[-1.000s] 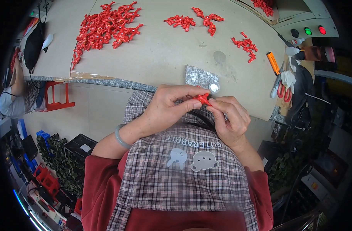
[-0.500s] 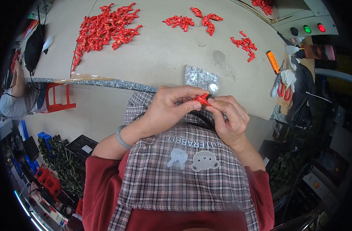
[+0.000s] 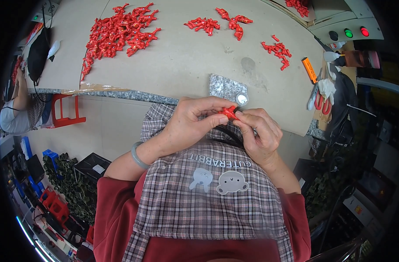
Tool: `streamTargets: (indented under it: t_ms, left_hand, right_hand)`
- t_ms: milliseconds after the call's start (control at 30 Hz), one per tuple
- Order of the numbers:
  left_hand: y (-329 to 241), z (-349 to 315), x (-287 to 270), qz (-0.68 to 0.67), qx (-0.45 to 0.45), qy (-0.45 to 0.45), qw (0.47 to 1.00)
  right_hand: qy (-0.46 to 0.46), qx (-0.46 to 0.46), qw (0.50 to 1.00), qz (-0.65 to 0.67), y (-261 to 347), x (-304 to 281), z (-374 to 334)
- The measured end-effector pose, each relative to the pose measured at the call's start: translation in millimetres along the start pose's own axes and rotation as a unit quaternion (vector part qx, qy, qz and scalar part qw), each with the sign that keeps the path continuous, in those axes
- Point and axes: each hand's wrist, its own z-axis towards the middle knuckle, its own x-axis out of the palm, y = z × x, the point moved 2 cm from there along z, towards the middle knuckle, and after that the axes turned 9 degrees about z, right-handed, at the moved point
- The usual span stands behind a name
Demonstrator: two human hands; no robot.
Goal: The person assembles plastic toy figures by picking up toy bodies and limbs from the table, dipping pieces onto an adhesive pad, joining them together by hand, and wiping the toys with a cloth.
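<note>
Just past the table's near edge, both hands pinch one small glossy red figurine (image 3: 228, 112) between them. My left hand (image 3: 191, 117) grips its left side between thumb and fingers. From the right, my right hand (image 3: 261, 131) presses thumb and fingertips against the other side. Fingers cover much of the piece, so its exact shape cannot be made out. Right beyond the fingertips lies a speckled grey slab (image 3: 225, 87) with a small round silvery disc (image 3: 241, 99) at its corner.
A large heap of red figurines (image 3: 116, 32) lies at the far left, with smaller groups (image 3: 202, 26) (image 3: 278, 53) farther right. An orange lighter (image 3: 309, 70), red-handled scissors (image 3: 323, 105) and a bottle (image 3: 361, 59) sit at the right edge. Another person (image 3: 18, 109) works at far left by a red stool (image 3: 62, 111).
</note>
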Motion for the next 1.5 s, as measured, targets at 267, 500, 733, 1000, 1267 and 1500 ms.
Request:
streamTargets:
  t_ms: [267,500,733,1000,1267,1500]
  left_hand:
    - [-1,1,1,-0.003,0.004,-0.002,1.000]
    - [0,1,2,-0.006,0.004,-0.009,1.000]
    - [-4,2,-2,0.096,0.094,-0.029,0.991]
    - [-1,2,-2,0.070,0.090,-0.022,0.993]
    - [3,4,3,0.045,0.127,-0.010,0.991]
    - [9,6,1,-0.113,-0.009,0.018,0.993]
  right_hand:
    - [0.000,0.001,1.000,-0.002,-1,-1,0]
    - [0.001,0.000,1.000,-0.001,-2,-1,0]
    - [0.021,-0.027,0.999,-0.003,-2,-5,0]
    - [0.025,-0.055,0.998,-0.006,-3,-6,-1]
    - [0.029,-0.046,0.998,-0.009,-3,-10,-4]
    - [0.029,0.000,0.999,-0.014,-9,-7,0]
